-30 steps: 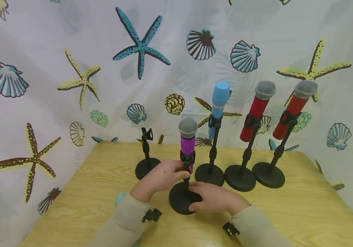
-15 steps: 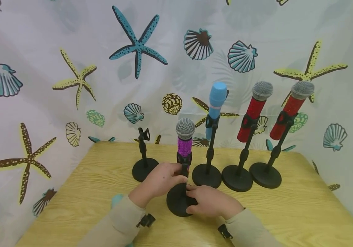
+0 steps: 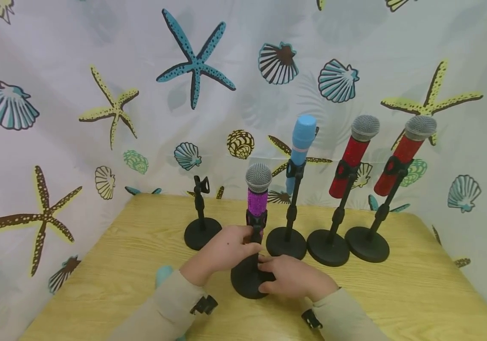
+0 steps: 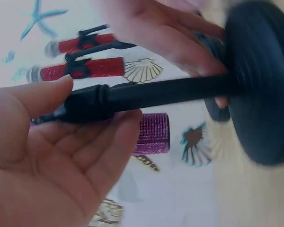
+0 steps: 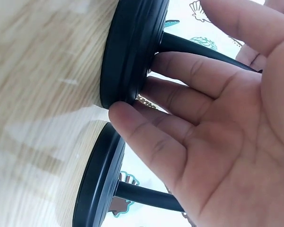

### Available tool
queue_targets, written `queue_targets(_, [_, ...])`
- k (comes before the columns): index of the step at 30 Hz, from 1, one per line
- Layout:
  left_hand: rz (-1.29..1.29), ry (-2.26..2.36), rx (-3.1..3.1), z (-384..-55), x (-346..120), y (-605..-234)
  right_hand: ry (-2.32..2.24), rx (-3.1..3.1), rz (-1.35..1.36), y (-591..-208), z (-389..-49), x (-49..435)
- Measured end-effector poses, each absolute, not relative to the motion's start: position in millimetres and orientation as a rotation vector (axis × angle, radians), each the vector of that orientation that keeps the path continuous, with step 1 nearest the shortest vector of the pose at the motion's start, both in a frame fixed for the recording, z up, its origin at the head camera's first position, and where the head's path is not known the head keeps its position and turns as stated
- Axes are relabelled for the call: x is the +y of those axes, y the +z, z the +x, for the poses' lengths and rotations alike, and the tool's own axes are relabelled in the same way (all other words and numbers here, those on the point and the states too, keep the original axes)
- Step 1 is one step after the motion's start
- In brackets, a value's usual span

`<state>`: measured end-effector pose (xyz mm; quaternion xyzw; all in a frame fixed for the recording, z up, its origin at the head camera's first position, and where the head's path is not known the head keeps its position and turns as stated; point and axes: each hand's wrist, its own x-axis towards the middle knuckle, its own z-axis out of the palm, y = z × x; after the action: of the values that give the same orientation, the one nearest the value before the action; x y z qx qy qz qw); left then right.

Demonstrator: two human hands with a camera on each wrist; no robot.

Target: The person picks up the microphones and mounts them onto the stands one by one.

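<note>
A purple glittery microphone (image 3: 257,201) with a silver mesh head sits in the clip of a black desktop microphone stand (image 3: 243,279), upright at the middle of the table. My left hand (image 3: 226,248) holds the stand's pole just under the clip; in the left wrist view, its thumb lies on one side of the black pole (image 4: 165,94) and its fingers on the other. My right hand (image 3: 290,277) is low at the right of the round base. In the right wrist view, its extended fingers (image 5: 194,71) touch the rim of that base (image 5: 132,52).
Behind and to the right stand a blue microphone (image 3: 303,135) and two red microphones (image 3: 352,154), each on a black stand. A bare stand (image 3: 201,232) is at the back left. A light-blue object (image 3: 164,273) lies partly under the left sleeve. A patterned curtain (image 3: 149,142) hangs behind the table.
The head view shifts slightly left, then back. Both hands stay at the purple microphone's stand, which stands slightly nearer the front left than a second ago.
</note>
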<state>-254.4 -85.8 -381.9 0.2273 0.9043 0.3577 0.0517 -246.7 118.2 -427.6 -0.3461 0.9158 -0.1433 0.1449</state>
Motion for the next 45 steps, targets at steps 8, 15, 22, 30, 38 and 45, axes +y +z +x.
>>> queue_targets(8, [0.745, 1.110, 2.840, -252.2, -85.4, -387.1, -0.452, 2.636, -0.979, -428.3, -247.6, 119.1])
queue_targets(15, [0.646, 0.789, 3.142, -245.9, -75.9, -382.4, -0.468, 2.640, -0.990, -427.9, -248.4, 120.4])
queue_targets(22, [0.681, 1.032, 2.849, -250.3, -86.5, -381.7, -0.496, 2.632, -1.003, -429.4, -250.8, 121.7])
queue_targets(30, [0.786, 1.003, 2.836, -252.1, -89.4, -379.5, -0.505, 2.632, -1.014, -431.6, -254.0, 124.3])
queue_targets(38, [0.550, 0.877, 3.047, -246.2, -79.6, -376.1, -0.513, 2.632, -1.005, -431.3, -255.2, 124.0])
queue_targets(45, [0.559, 0.841, 3.088, -245.2, -79.6, -380.6, -0.638, 2.647, -0.970, -427.3, -255.6, 128.5])
